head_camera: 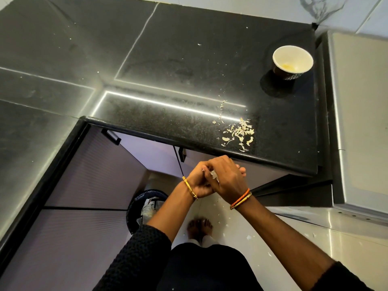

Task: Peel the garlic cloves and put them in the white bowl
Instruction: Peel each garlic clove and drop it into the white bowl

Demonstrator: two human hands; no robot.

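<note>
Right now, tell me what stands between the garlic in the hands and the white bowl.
Nothing upright. The garlic clove is between both hands, off the counter's edge; only flat peel scraps lie on the countertop toward the white bowl.

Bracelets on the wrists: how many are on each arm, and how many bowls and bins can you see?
Gold bracelet on left wrist: 1
Orange and yellow bracelets on right wrist: 2
White-inside round bowl on the counter: 1
Dark round waste bin on the floor: 1
Total: 5

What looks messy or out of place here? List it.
Garlic skins lie scattered on the black counter near its front edge, and more white flakes litter the floor. Both hands peel beyond the counter's edge, so scraps fall.
</note>
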